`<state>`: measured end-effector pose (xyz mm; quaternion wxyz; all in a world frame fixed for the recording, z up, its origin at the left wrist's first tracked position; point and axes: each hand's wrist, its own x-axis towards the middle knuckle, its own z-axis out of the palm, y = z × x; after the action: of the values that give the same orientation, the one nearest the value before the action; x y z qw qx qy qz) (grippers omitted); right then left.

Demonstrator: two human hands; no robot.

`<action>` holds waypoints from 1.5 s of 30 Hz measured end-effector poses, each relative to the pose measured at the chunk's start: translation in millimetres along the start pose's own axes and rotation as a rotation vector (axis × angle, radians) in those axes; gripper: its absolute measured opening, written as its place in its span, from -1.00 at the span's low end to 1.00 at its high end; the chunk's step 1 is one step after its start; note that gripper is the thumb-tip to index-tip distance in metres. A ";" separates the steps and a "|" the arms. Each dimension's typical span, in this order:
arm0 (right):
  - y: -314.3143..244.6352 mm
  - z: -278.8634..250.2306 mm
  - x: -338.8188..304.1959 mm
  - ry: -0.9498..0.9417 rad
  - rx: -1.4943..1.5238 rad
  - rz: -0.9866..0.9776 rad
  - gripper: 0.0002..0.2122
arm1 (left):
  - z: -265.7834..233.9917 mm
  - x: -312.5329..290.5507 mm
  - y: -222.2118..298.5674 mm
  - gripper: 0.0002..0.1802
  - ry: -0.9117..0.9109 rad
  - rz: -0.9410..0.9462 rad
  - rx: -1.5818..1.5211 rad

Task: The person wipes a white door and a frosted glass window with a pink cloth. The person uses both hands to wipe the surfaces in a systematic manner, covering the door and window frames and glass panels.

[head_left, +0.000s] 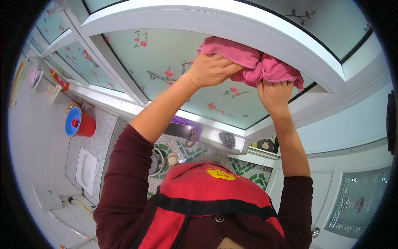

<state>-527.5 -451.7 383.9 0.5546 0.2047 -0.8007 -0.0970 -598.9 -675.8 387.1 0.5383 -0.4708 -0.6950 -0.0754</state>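
Both my hands are on a crumpled pink cloth (238, 54), held against the frosted glass pane (174, 50) just below a white frame bar (207, 18). My left hand (213, 69) lies over the cloth's left part, its fingers pressing into the fabric. Farther right, my right hand (275, 96) has its fingers bent over the lower edge of the cloth. Red blossoms and dark twigs decorate the pane. The cloth hides part of this pattern and some of my fingertips.
Below the pane, a ledge holds a grey scouring pad (227, 140) and a dark flat object (178, 130) beside purple plastic. Down on the left stand a red bucket (87, 124) and a white squat toilet (86, 170). A white door (321, 189) is at right.
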 end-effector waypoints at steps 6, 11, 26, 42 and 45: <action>-20.6 21.9 -76.3 -0.335 0.287 0.012 -0.60 | 32.5 -86.5 57.8 -0.47 -0.170 -0.036 -0.112; -24.3 30.1 -133.7 -0.407 0.279 -0.245 -0.72 | 41.4 -136.3 71.5 -0.55 -0.249 0.038 -0.149; -81.1 52.4 12.4 -0.434 0.293 -0.310 -0.72 | 37.7 -99.2 72.4 -0.51 0.245 -1.094 -0.128; -180.6 77.3 169.6 -0.090 0.276 -0.417 -0.73 | -28.1 -121.9 -54.0 -0.40 0.386 -1.126 0.005; -215.5 93.3 199.5 -0.135 0.294 -0.470 -0.68 | -42.2 -143.1 -95.3 -0.36 0.445 -1.153 0.080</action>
<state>-626.7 -738.6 436.7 0.4269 0.4559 -0.7718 -0.1192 -643.6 -835.6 325.5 0.5599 0.0283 -0.7110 -0.4244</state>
